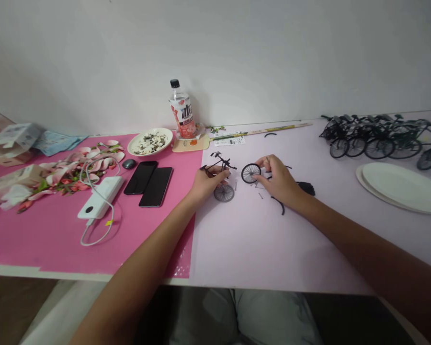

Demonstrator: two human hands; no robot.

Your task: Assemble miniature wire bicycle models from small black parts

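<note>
Between the thumb and fingers of my left hand (208, 184) is a small black model bicycle frame (221, 164), with its handlebar end toward the right. A grey spoked wheel (224, 193) lies on the table just below that hand. My right hand (277, 177) pinches a black-rimmed toy wheel (251, 173) by its edge, a short gap away from the frame. Around the right hand lie a curved black strip (279, 205), a black part (306, 188) partly hidden by the wrist, and several small thin pieces.
Finished-looking model bicycles (377, 136) stand in a row at the back right, behind white oval plates (405, 187). On the pink mat (143, 235) are two phones (156, 187), a white power bank (100, 197) with cable and artificial flowers. A bottle (182, 112) stands beside a bowl (150, 142).
</note>
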